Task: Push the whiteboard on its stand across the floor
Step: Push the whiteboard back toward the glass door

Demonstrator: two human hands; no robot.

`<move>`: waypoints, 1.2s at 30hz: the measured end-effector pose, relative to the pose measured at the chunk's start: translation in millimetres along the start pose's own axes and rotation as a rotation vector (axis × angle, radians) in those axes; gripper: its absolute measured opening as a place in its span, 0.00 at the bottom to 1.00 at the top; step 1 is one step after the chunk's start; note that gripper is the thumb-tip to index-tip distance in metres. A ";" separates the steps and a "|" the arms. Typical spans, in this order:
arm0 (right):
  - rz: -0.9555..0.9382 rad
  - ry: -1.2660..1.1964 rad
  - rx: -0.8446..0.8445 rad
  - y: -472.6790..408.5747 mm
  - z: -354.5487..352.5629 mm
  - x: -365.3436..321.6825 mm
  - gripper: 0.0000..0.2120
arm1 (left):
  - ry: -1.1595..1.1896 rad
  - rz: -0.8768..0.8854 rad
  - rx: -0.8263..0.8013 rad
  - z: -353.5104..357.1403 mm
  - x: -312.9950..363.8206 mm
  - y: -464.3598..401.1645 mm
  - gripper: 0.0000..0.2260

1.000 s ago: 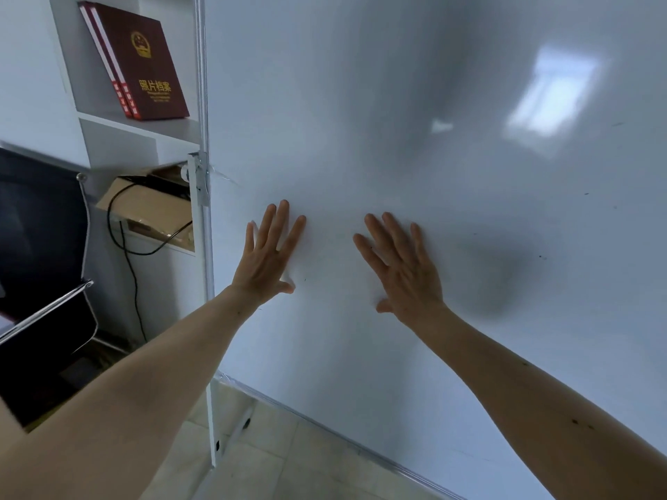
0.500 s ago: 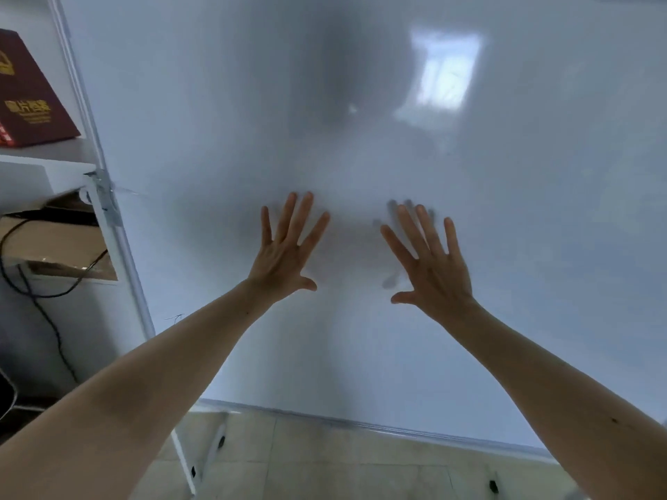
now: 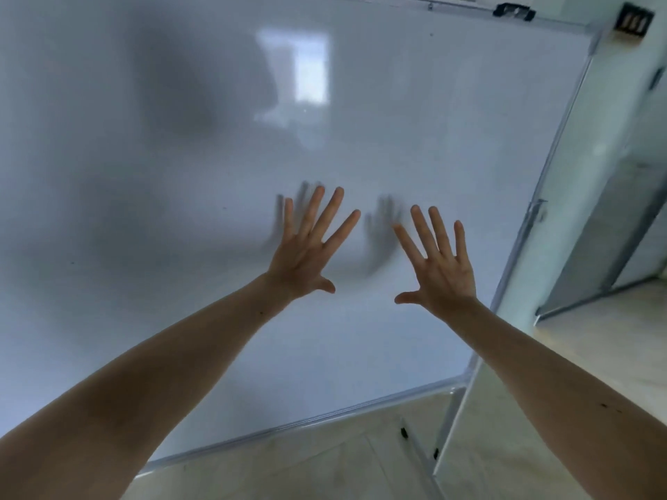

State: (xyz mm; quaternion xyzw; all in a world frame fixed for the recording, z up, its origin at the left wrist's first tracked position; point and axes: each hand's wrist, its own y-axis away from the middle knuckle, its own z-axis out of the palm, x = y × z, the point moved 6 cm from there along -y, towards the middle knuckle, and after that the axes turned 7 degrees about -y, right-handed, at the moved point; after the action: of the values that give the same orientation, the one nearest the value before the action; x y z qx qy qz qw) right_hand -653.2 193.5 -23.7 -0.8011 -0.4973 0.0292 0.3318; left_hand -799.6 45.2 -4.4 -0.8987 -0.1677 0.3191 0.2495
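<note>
Whiteboard (image 3: 180,211) on stand (image 3: 445,424): upright, directly ahead, filling the view. Left hand (image 3: 306,252) and right hand (image 3: 438,274): fingers spread wide, holding nothing, apparently just off the surface, reflections offset. Step: mid-push; next move calls for flat palm contact.

A: The whiteboard (image 3: 397,120) face looks smooth and glossy; it mirrors a bright window patch and both hands as blurred shapes.

B: And its frame (image 3: 519,225)?

A: Pale brushed metal along the right and bottom edges, like the stand leg (image 3: 445,424). The floor (image 3: 317,463) is beige tile with a dull sheen. The clip (image 3: 512,10) on the top edge looks like black plastic.
</note>
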 end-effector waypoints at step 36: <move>0.070 -0.475 0.025 -100.5 243.7 219.5 0.73 | -0.376 0.077 -0.242 136.5 166.1 -225.5 0.68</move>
State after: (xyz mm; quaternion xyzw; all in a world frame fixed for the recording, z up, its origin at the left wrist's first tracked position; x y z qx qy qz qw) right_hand -712.5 523.8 -94.9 -0.7842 -0.5330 0.2344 0.2144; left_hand -798.6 353.1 -52.2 -0.8526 -0.2142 0.4678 0.0917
